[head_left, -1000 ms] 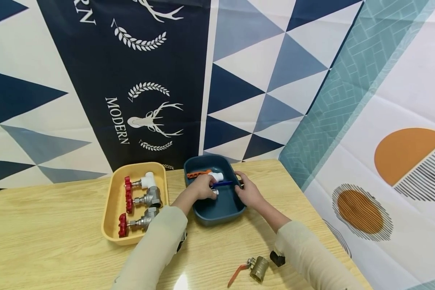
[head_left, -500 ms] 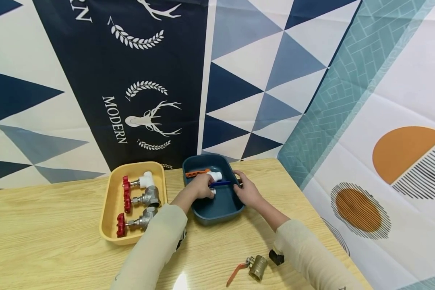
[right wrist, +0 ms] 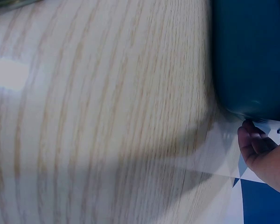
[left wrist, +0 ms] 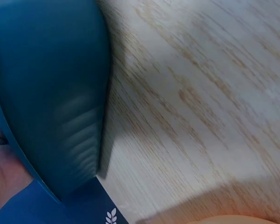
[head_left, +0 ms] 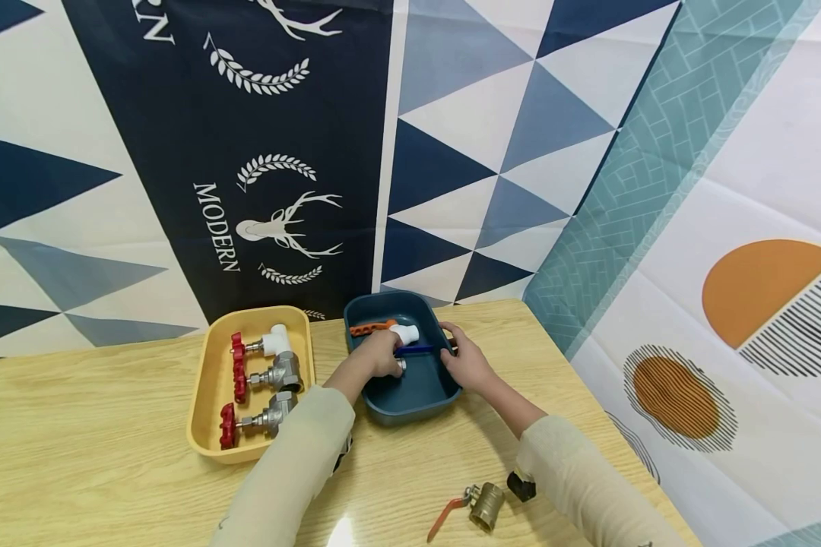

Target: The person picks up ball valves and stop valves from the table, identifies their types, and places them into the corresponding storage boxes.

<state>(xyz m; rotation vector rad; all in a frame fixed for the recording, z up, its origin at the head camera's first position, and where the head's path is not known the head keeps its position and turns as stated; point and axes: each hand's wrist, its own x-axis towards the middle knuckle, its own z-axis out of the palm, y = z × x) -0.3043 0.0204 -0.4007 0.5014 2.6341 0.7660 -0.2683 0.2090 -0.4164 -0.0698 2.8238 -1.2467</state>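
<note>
Left hand [head_left: 381,357] grips blue-handled valve [head_left: 410,351] inside blue tray [head_left: 410,403]. Right hand [head_left: 467,363] holds tray rim. Valve judged heavy, rigid, slick metal; best gripped at body, not lever.

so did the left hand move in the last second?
No. The left hand sits at the same spot in the blue tray, gripping the blue-handled valve.

Left hand [head_left: 381,355] curled, fingers closed; right hand [head_left: 467,363] reaching forward, fingers bent.
</note>
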